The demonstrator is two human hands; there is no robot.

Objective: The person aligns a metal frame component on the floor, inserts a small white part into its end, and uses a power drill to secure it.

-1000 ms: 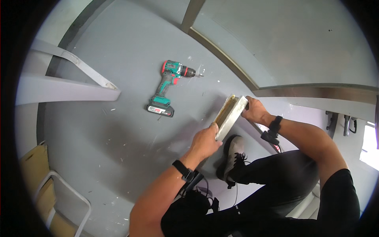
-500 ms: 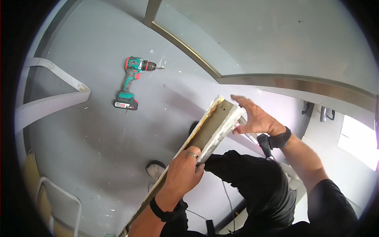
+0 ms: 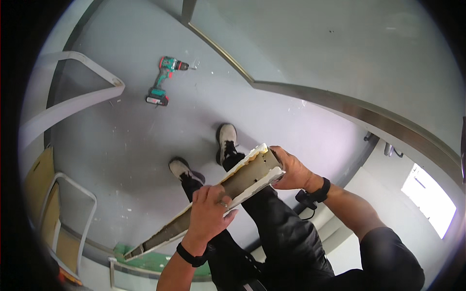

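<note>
A long, hollow channel piece (image 3: 248, 173), tan-grey inside with rough white edges and yellowish residue along one of them, lies diagonally over my legs. My left hand (image 3: 209, 213), with a ring on one finger, is wrapped over its middle. My right hand (image 3: 293, 170) grips the upper right end, thumb underneath and fingers partly hidden behind that end. The far lower-left end narrows away beside a green surface. A teal-and-red cordless drill (image 3: 164, 75) lies on the grey floor beyond my shoes (image 3: 226, 137), out of contact with either hand.
A white bent frame (image 3: 73, 102) stands at the left, with yellowish boards (image 3: 48, 169) and a pale metal loop below it. A large glass-like panel (image 3: 330, 48) with a brushed-metal edge spans the upper right. Metal fittings (image 3: 388, 149) sit on the right side.
The channel has swung toward a flatter diagonal, showing more of its length. My right hand, open half a second ago, has closed on its end. Both shoes now show as the view shifts.
</note>
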